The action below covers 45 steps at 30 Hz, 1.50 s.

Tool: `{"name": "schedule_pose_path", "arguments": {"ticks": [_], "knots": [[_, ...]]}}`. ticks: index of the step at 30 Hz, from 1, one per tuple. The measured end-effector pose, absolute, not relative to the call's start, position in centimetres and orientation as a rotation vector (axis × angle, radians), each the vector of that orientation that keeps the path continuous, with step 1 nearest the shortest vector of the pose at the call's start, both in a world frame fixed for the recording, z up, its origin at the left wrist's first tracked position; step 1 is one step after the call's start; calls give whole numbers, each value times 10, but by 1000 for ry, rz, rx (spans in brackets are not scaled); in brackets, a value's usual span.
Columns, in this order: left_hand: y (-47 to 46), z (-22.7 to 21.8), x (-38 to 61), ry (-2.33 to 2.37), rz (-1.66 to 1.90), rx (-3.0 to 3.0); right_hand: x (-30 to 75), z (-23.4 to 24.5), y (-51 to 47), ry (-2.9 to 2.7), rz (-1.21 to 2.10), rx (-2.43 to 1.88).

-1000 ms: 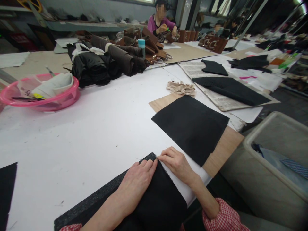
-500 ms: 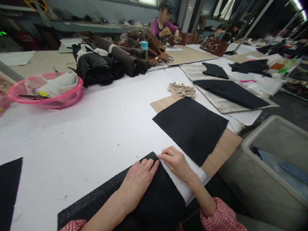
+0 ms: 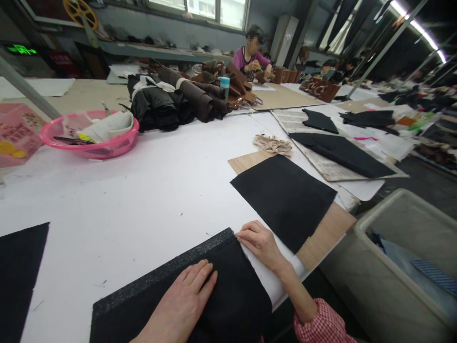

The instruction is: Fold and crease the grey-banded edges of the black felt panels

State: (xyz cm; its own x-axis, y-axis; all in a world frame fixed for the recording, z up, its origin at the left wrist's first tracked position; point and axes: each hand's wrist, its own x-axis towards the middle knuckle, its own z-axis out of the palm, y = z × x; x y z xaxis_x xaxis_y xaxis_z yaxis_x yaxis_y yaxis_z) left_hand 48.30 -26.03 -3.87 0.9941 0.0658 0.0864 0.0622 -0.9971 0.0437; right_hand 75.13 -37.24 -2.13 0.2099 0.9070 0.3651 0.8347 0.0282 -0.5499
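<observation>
Head view: no, rather:

Black sheet [image 3: 235, 290] lies at the near edge of the white table [image 3: 143, 190], head view. Left hand [image 3: 185, 297] rests flat on it; right hand [image 3: 259, 243], curled, meets its corner (pinch unclear). Edge-straightening seems underway; the next move calls for steady pressure.

There is one speckle-edged black piece [image 3: 237, 286], one pink basin [image 3: 123, 144], one bin [image 3: 378, 281].

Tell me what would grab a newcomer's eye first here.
Probably the bright pink basin, vivid against the white tabletop at the left. Next, the black sheet at the near edge, with a speckled strip along its far side: the left hand lies flat on it, while the right hand pinches at its far right corner. Beyond that, a second black sheet lies across a wooden board.
</observation>
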Motion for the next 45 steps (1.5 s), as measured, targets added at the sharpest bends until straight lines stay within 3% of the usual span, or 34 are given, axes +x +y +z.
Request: {"name": "schedule_pose_path", "arguments": {"ticks": [24,33,38,45], "knots": [[-268,-14,448,275,55,2931,722,45,-347,-2011,289,-2081],[-269,-14,447,306,36,2880,720,47,-354,-1854,654,-2079],[-261,11,442,287,-33,2667,719,47,-355,-1726,726,-1991],[-251,52,477,403,305,2483,716,37,-366,-1320,1117,-1902]]}}
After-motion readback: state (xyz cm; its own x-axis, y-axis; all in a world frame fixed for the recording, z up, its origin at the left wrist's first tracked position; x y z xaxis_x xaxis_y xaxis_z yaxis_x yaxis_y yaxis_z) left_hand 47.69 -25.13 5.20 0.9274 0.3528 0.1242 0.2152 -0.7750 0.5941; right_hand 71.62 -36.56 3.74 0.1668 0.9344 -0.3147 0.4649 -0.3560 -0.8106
